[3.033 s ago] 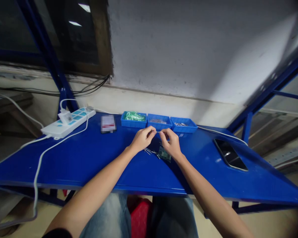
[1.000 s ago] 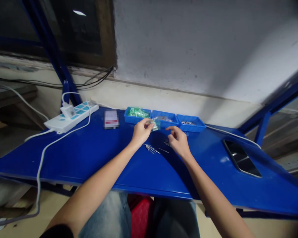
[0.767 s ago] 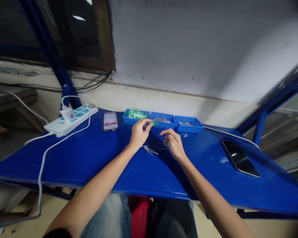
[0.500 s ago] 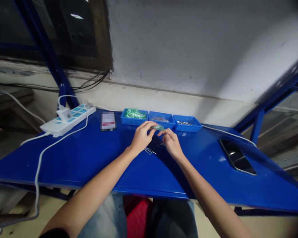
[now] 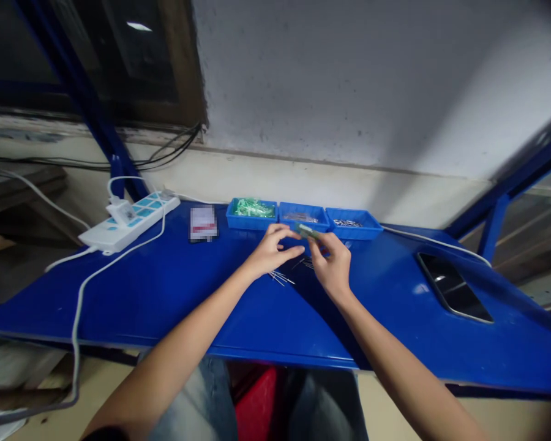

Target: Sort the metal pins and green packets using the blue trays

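Between thumb and fingers, my right hand (image 5: 333,260) grips a small green packet (image 5: 307,231), held above the table in front of the blue bins. Close to its left side is my left hand (image 5: 275,250), thumb and fingers apart, with nothing visible between them. Several thin metal pins (image 5: 281,278) lie on the blue table just below my left hand. More thin pins (image 5: 307,263) lie by my right hand, partly hidden by it.
Behind the hands stand a bin of green packets (image 5: 252,209), a middle bin (image 5: 303,217) and a bin of metal pieces (image 5: 353,224). A power strip (image 5: 128,222) and a pixelated card (image 5: 202,223) are left; a phone (image 5: 454,286) lies right.
My left hand has opened and come off the green packet, which is now in my right hand, turned and slightly further right. The camera view has shifted a little.
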`<act>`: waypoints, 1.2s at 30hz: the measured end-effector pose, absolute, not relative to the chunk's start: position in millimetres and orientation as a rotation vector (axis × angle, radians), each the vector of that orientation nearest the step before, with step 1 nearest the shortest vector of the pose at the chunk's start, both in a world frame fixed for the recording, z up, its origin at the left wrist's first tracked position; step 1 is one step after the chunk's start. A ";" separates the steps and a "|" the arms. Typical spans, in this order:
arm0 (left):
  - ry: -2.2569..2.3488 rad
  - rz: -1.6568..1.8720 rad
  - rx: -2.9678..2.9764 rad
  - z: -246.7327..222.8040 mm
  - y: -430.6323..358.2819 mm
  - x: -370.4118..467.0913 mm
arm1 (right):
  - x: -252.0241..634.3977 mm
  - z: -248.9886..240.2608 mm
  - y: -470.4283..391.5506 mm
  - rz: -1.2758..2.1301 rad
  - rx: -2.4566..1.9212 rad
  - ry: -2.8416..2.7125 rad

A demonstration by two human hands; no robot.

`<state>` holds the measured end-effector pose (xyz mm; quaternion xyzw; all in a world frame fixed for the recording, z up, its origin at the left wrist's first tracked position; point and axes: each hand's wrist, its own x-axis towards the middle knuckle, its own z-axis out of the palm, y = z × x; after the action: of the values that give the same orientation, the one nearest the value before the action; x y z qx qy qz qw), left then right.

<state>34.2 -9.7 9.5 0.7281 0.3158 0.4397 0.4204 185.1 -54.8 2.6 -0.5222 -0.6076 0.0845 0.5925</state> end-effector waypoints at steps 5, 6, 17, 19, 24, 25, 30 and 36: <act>0.671 0.950 1.205 13.3 -10.0 36.4 | 190.4 3.3 -56.6 -0.230 -1.079 -1.617; 0.662 0.965 1.191 14.0 -10.0 36.6 | 189.8 3.2 -56.7 -0.249 -1.061 -1.645; 0.771 1.360 1.350 26.7 -8.7 28.6 | 179.5 10.0 -66.4 -0.174 -0.974 -1.736; 0.758 1.353 1.392 24.9 -8.8 28.5 | 179.7 9.5 -67.3 -0.158 -0.961 -1.744; 0.755 1.356 1.587 14.4 -5.0 26.9 | 176.3 6.9 -69.3 0.031 -1.046 -1.559; 0.767 1.373 1.605 12.5 -4.2 26.7 | 175.4 6.2 -68.7 0.126 -1.075 -1.488; 0.772 1.322 1.701 8.1 -6.2 29.4 | 170.7 3.8 -61.8 0.610 -1.094 -1.229; 0.837 1.159 1.758 10.6 -11.0 30.4 | 174.6 0.1 -61.0 0.245 -1.119 -1.381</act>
<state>30.4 -11.0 10.6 0.7026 0.3345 0.4633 0.4240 174.6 -61.0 0.1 -0.4876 -0.6015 0.1069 0.6237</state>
